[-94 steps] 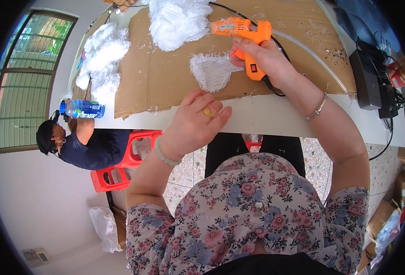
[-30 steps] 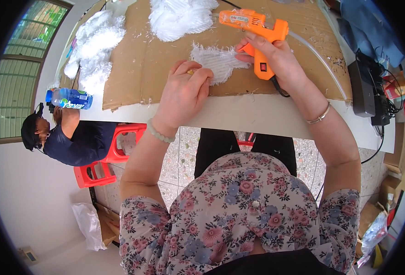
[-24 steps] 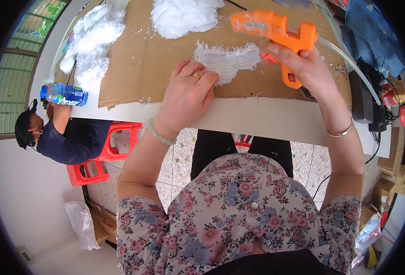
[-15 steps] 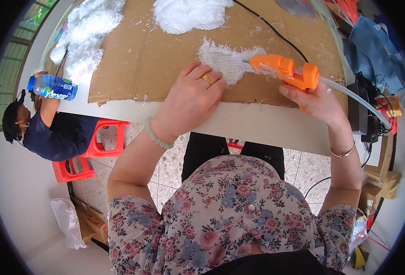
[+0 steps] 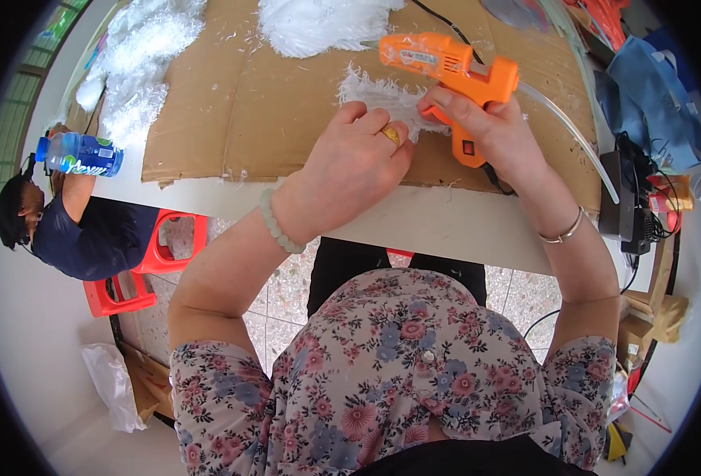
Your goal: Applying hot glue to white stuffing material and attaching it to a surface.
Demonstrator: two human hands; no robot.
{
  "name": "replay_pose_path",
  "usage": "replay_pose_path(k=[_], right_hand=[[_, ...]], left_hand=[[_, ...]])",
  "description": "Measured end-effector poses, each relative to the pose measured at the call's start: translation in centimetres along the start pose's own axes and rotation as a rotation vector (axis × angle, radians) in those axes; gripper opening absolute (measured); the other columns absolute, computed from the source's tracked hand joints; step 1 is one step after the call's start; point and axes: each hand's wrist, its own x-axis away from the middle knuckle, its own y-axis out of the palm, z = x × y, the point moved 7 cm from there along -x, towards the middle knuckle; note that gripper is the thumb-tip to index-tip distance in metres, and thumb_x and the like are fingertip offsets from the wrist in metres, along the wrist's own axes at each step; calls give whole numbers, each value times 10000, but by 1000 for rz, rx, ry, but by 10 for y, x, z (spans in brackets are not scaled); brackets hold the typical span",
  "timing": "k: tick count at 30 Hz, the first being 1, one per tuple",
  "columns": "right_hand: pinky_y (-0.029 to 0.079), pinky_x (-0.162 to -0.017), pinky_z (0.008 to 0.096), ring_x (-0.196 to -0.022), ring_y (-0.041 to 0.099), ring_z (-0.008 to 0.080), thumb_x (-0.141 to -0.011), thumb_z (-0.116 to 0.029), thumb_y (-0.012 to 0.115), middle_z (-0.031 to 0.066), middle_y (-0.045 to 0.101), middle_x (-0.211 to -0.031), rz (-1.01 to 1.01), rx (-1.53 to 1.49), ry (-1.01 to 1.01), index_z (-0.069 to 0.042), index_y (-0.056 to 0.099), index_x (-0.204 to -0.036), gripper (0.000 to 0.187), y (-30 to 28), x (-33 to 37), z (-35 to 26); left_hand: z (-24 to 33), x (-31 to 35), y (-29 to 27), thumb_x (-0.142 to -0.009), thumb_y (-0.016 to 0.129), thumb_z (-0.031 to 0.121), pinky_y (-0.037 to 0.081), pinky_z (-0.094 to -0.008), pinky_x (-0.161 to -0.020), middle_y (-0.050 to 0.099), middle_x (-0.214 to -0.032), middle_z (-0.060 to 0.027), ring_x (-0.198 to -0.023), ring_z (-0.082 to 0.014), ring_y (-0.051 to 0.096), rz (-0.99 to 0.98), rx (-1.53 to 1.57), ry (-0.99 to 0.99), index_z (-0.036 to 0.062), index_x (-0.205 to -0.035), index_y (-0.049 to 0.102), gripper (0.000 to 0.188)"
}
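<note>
A hot glue gun (image 5: 438, 62), orange with a clear glue stick out of its back, is gripped by its handle in my right hand (image 5: 499, 136). Its nozzle points left, raised above the cardboard and close to a white fluffy pile. My left hand (image 5: 357, 165), wearing a gold ring, has its fingers curled at the near edge of a white fringed fabric piece (image 5: 378, 94). The fingertips are turned away from view. Both hands are close together over this piece, and part of it is hidden behind them and the gun.
Brown cardboard (image 5: 208, 119) covers the white table (image 5: 446, 214). White fluffy piles (image 5: 323, 24) lie at the far side, with clear-white stringy material (image 5: 140, 63) at far left. A blue-labelled bottle (image 5: 85, 155) stands by a seated person. Black cables and a box (image 5: 618, 194) are at right.
The glue gun has been lifted and moved left, away from the fabric piece. My left hand has shifted slightly right along the piece's near edge, and my right hand has come closer to it.
</note>
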Motion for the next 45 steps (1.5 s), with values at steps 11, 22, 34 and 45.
replay_pose_path(k=[11,22,34,45], right_hand=[[452,-801,271,-876,575,115,-882,-237,575,47,641,-918,64,-115,64,-24,595,-1003,247,4,-3,24],[461,-803,276,-895,579,117,-886,-230,572,50,633,-954,26,-169,33,-29,575,-1054,263,6,-8,28],[457,-841,272,-924,583,126,-888,-222,569,66,630,-975,-20,-142,27,-17,554,-1105,299,13,-12,27],[457,-748,255,-832,570,111,-878,-175,560,37,624,-858,-79,123,-123,-6,590,-961,190,-30,16,-20]], left_hand=[[0,1,3,-639,612,92,423,-330,-708,545,-769,-42,-775,-192,517,-19,116,12,49,-776,604,144],[-16,-9,2,-649,701,122,431,-350,-707,549,-758,-43,-798,-216,539,59,129,-238,73,-823,594,210],[-17,20,-12,-683,684,136,416,-376,-762,585,-775,-42,-806,-228,551,37,32,-275,83,-833,553,206],[-18,21,-13,-672,683,123,419,-372,-756,591,-760,-42,-817,-222,541,13,64,-292,86,-785,544,183]])
